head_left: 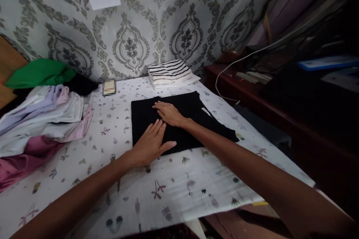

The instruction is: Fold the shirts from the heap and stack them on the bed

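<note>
A black garment (185, 134) lies partly folded and flat on the white printed cloth, with a narrow white gap near its right side. My left hand (151, 143) rests on its lower left part, palm down, fingers stretched and thumb apart. Farther up on the same fabric lies my right hand (169, 113), also flat with the fingers extended. Neither hand grips anything. Just beyond the garment sits a folded stack of clothes (168, 73), with a black-and-white striped one on top.
Loose clothes (56, 108) in white, lilac and pink are heaped at the left, below a green garment (42, 73). A small blurred card or box (109, 87) stands near the patterned wall. On the right are a dark red wooden desk (238, 86) and a white cable (246, 56).
</note>
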Available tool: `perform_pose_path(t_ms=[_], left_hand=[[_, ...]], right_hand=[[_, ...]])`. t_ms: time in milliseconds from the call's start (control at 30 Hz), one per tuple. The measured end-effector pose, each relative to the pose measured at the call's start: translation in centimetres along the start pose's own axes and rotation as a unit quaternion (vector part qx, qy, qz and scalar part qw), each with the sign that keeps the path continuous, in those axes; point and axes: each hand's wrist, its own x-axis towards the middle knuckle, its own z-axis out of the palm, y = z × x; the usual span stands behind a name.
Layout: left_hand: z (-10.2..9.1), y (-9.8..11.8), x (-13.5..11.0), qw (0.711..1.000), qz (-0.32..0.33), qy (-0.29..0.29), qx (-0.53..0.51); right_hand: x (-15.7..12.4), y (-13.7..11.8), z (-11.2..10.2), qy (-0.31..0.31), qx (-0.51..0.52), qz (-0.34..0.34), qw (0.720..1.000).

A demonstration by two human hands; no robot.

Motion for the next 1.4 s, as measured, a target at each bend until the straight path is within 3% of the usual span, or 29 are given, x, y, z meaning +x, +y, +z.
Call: perform_pose_path(t_ms=[100, 267, 433, 567, 700, 833, 933, 1067, 1133, 1233, 1400], left_hand=[[-1.2, 1.5, -2.3, 0.997, 0.012, -0.005, -0.075], [-2.6, 1.2, -4.2, 0.977, -0.019, 0.114, -0.178], [-1.9, -0.8, -3.8, 0.964, -0.063, 0.163, -0.203], [-1.3, -0.8, -3.8, 0.959, -0.061, 0.184, -0.205], [-1.5, -0.5, -4.2, 0.96, -0.048, 0.17, -0.218], [-3.3, -2.6, -3.5, 0.95, -0.096, 0.222, -0.196], [-5.3, -5.4, -1.3, 0.924, -0.197, 0.267, -0.189], [-7.9, -8.4, 3.2, 0.866, -0.366, 0.231, -0.25], [-8.8, -9.2, 5.4, 0.856, -0.394, 0.23, -0.244], [-9.6, -9.8, 7.7, 0.853, -0.412, 0.226, -0.229], [-10.2, -10.3, 9.3, 0.849, -0.41, 0.211, -0.258]], right_hand=[[-0.2, -0.4, -1.1, 0.019, 0.035, 0.021, 0.999], [-4.9, -3.3, -3.3, 0.146, -0.005, 0.099, 0.984], [-9.8, -5.3, -2.7, 0.081, 0.023, 0.171, 0.982], [-10.4, -5.2, -1.8, 0.102, 0.076, 0.18, 0.975], [-10.4, -4.1, -1.6, 0.129, 0.101, 0.193, 0.967], [-11.4, -4.0, -1.8, 0.162, 0.055, 0.136, 0.976], [-12.0, -6.1, -1.7, 0.183, 0.002, 0.028, 0.983], [-11.7, -10.8, -0.5, 0.06, -0.08, -0.121, 0.988], [-11.0, -12.6, 0.4, 0.021, -0.106, -0.143, 0.984], [-10.0, -13.9, 1.4, 0.015, -0.136, -0.149, 0.979], [-9.4, -14.2, 0.5, -0.028, -0.148, -0.141, 0.979]])
